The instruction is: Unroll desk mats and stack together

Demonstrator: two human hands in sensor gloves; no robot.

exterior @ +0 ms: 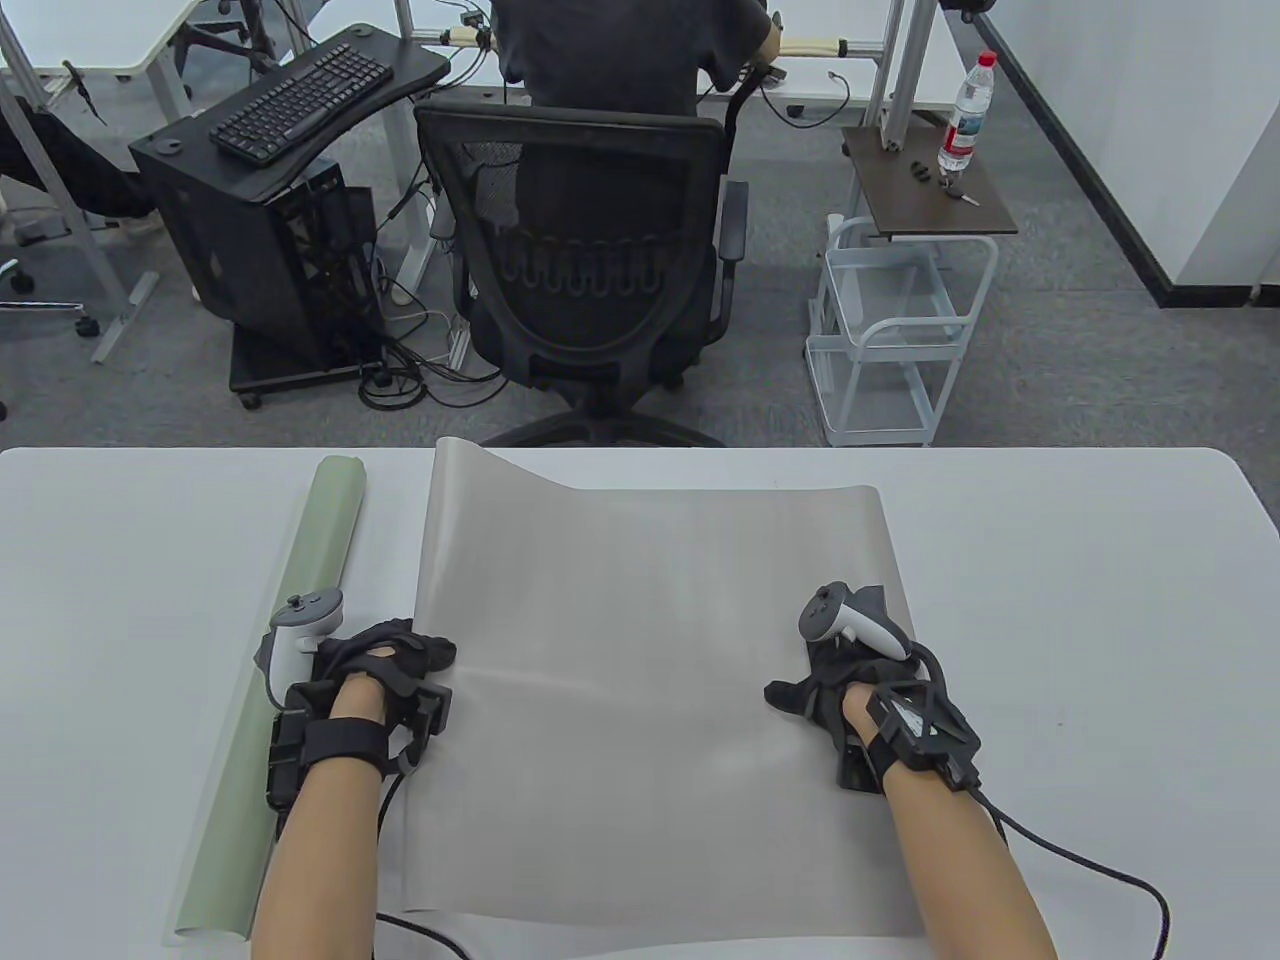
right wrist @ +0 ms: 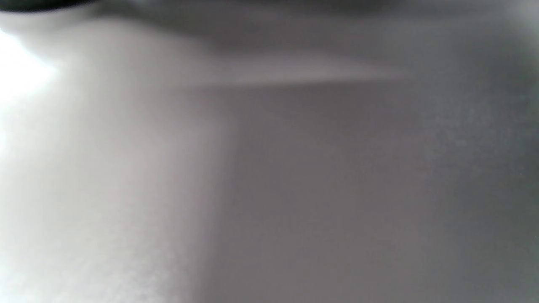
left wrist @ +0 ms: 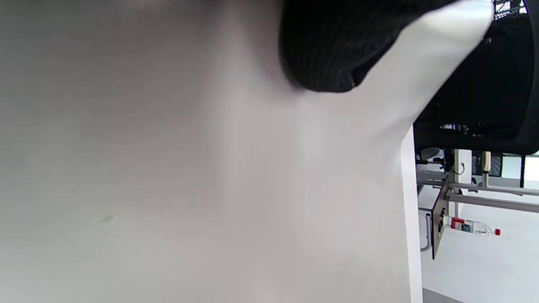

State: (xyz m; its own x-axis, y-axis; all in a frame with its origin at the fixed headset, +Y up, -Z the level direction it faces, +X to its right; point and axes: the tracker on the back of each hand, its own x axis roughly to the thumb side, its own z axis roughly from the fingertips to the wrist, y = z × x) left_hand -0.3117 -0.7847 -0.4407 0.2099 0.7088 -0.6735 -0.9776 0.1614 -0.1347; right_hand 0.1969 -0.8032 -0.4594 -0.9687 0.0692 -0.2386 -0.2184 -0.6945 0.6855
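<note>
The grey mat [exterior: 650, 690] is unrolled, pressed flat by left hand [exterior: 385, 665] and right hand [exterior: 850, 685]; finger state cannot be told. The green mat [exterior: 275, 690], at 9 o'clock, is left rolled, unstacked.

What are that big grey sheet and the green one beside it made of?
The grey mat looks like a thin, flexible matte sheet, perhaps faux leather or PVC: its far edge curls up off the table. The green mat looks similar, smooth and matte, its long edge curled. I cannot tell the exact material.
</note>
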